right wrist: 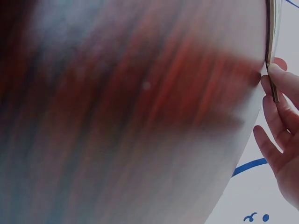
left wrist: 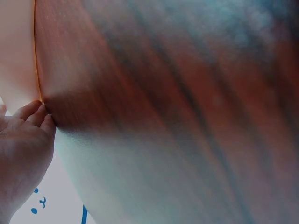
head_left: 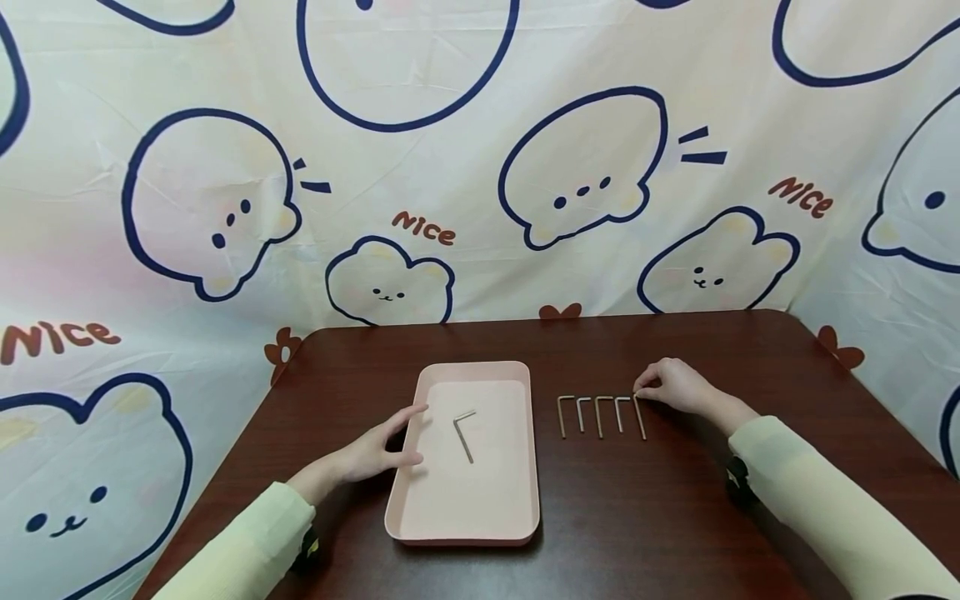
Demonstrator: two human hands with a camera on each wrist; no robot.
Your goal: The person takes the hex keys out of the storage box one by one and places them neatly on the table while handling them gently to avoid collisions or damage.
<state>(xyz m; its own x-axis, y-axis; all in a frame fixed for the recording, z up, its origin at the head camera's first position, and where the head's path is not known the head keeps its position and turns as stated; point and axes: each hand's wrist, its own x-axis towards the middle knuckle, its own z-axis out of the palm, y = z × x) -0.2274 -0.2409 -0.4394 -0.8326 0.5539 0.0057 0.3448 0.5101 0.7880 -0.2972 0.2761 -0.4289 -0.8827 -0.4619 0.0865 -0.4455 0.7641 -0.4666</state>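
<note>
In the head view a pale pink tray (head_left: 480,521) lies on the table, with one L-shaped hex key (head_left: 463,440) inside it. My left hand (head_left: 367,450) holds the tray's left rim, thumb and one finger reaching over the edge. The left wrist view has other fingers (left wrist: 39,114) against the outside of the tray wall (left wrist: 18,56). To the right of the tray stands a row of several hex keys (head_left: 599,417), long and short ones alternating. My right hand (head_left: 678,385) pinches the rightmost hex key (head_left: 640,421) near its bend; the right wrist view shows that key (right wrist: 271,42) between thumb and fingers.
The dark brown wooden table (head_left: 637,517) extends around the tray and keys. A patterned cloth (head_left: 465,183) with cartoon bears hangs behind the table and along both sides.
</note>
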